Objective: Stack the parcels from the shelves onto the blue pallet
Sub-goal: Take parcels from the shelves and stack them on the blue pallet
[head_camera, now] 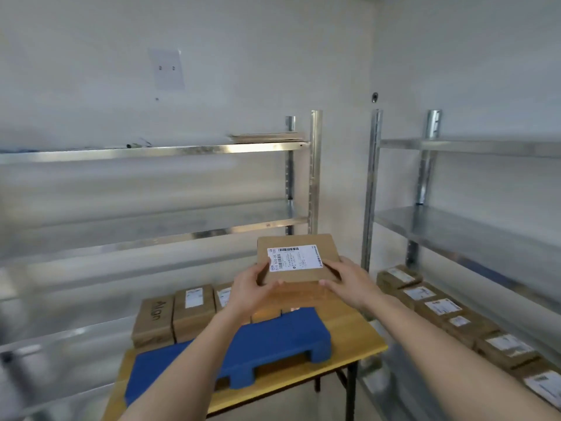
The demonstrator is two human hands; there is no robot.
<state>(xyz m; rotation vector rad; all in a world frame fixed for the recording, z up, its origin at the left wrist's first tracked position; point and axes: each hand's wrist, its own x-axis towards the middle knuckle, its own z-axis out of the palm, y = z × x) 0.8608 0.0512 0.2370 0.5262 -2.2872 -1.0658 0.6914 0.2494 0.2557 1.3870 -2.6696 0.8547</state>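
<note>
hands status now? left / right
Left hand: grips the near left edge of the labelled parcel, held above the blue pallet.
Right hand: grips the same parcel's near right edge.

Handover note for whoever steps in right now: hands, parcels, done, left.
Left hand and right hand both grip one labelled parcel, held in the air above the blue pallet.
The pallet sits on the yellow table. A row of parcels already stands along its far edge; the near part is bare.
Done: that first row.
Left: set down the held parcel, then fetch the parcels on the right shelf, low down; more run out of view.
</note>
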